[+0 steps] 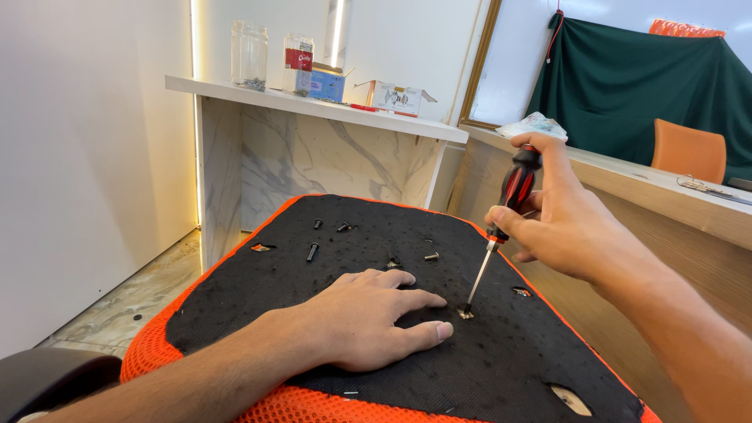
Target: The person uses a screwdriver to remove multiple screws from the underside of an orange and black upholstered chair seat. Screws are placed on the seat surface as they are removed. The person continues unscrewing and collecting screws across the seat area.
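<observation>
Left hand (368, 317) beside screwdriver (501, 219) tip

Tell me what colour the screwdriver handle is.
Red and black, on the screwdriver in the right hand; head view shows it best.

The carrying surface is the upturned underside of a chair seat (407, 368), covered in black fabric with an orange mesh border. Lying directly on it near the far edge are loose black bolts: 1 long bolt (312, 251), 2 short bolts (318, 223) (343, 227), and 1 metallic sleeve (432, 255). The left hand (368, 317) rests flat on the fabric, palm down. The fabric shows several cut openings, 1 at the left (262, 247), 1 at the right (522, 291), and 1 at the near right corner (572, 399).
</observation>
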